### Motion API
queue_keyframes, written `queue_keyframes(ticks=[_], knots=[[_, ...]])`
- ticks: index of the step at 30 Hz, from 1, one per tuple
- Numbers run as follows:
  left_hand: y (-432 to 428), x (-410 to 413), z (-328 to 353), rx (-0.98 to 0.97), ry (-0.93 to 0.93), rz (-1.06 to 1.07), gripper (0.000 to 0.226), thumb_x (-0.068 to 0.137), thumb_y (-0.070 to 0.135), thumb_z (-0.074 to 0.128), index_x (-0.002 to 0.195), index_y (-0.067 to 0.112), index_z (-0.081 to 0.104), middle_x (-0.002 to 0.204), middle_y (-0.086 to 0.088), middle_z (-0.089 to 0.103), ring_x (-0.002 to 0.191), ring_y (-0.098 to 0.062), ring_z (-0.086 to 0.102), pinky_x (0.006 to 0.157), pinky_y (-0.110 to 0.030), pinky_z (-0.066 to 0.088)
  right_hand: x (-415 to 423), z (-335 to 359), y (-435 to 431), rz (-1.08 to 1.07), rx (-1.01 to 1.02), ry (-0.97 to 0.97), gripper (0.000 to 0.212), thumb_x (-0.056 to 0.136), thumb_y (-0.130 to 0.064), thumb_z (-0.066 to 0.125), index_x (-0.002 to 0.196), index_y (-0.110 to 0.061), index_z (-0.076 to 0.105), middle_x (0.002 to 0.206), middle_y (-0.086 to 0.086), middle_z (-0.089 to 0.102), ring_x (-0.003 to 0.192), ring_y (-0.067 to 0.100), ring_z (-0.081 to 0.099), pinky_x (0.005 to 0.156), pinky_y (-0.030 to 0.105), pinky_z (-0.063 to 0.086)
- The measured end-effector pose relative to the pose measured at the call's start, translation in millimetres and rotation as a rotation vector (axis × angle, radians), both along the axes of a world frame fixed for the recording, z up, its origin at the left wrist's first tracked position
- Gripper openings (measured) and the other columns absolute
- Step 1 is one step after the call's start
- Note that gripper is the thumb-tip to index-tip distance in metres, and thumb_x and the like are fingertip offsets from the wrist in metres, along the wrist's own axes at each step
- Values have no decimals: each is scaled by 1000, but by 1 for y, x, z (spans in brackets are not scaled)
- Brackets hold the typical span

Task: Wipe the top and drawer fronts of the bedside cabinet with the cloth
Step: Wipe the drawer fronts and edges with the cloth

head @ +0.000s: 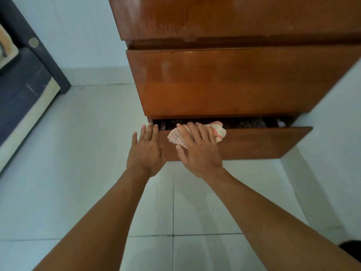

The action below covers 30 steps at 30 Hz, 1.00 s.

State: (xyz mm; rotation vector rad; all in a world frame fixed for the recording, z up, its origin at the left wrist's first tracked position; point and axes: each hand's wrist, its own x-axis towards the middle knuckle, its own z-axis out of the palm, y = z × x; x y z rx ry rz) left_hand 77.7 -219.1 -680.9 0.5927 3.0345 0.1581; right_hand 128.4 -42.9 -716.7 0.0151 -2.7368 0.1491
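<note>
Right hand pressed cloth flat on bottom drawer front, fingers spread; left hand open, steadying left corner. Step: lowest front. Next: sweep rightward.

The cabinet is a glossy reddish-brown wood, with paler orange streaks of sheen across its top and upper drawer front. The lower drawer front is the same warm brown, and the gap above it looks almost black. The cloth is off-white with a fine checked pattern of thin red-pink lines and a solid pink-orange band at one edge. The floor is pale grey-white tile with dark grout lines. The wall is a plain pale bluish white. The bed frame at the left is dark navy with a cream strip along its side.
</note>
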Motion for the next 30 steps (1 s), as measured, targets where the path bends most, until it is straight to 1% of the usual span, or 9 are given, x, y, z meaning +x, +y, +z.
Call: queue_keyframes(ticks=[8,12,15,18,21,24,26,28,30], knots=[[-3,2,5,41,7,-30,73,98,28,43,162,9,13,169,-13,16,156,-32,12,126,-47,8,37,0,132,-246,71,58,43,105,-33,42,146,-24,51,144,8,55,131,41,46,109,57,35],[-3,2,8,29,-12,-21,72,99,30,42,162,10,13,169,-12,16,156,-32,13,127,-47,9,53,-8,187,-218,47,40,43,104,-18,41,146,-18,53,145,13,55,132,45,46,117,56,31],[-4,2,11,36,-26,-31,72,99,31,41,162,10,13,169,-12,15,156,-32,12,127,-48,8,63,-2,218,-315,-124,52,50,94,-12,39,141,-13,57,142,19,56,133,45,47,118,51,33],[-2,2,11,51,-35,-19,74,97,33,41,162,8,14,168,-13,17,156,-31,13,127,-47,8,63,11,217,-502,-404,225,53,93,-20,37,138,-5,60,138,26,58,131,45,51,113,51,40],[3,3,8,80,-21,12,79,91,41,28,161,8,15,168,-14,19,155,-33,14,127,-47,9,55,10,154,-252,-370,456,47,99,7,43,144,-2,53,144,24,54,138,42,47,117,58,35],[5,5,-1,84,5,16,83,86,44,19,162,8,13,168,-14,16,156,-34,11,127,-48,9,38,-15,47,18,-354,383,68,86,27,40,146,-3,52,152,19,48,148,39,37,119,60,33],[3,5,-10,88,47,9,81,90,47,14,162,8,12,169,-15,15,156,-34,10,127,-50,9,21,-40,-8,66,-267,216,74,90,16,43,157,-13,37,166,15,29,156,39,16,121,56,31],[0,5,-19,93,115,-2,82,93,52,7,161,8,16,168,-15,18,156,-34,12,126,-52,10,1,-64,-29,50,-136,153,68,103,-16,48,163,-23,17,171,11,8,157,40,0,123,54,24],[1,7,-29,112,194,-5,80,94,52,9,159,7,23,165,-16,26,155,-34,17,125,-55,12,-12,-82,-23,29,-79,160,67,108,-43,39,164,-27,5,171,8,-4,157,35,-9,124,51,11]])
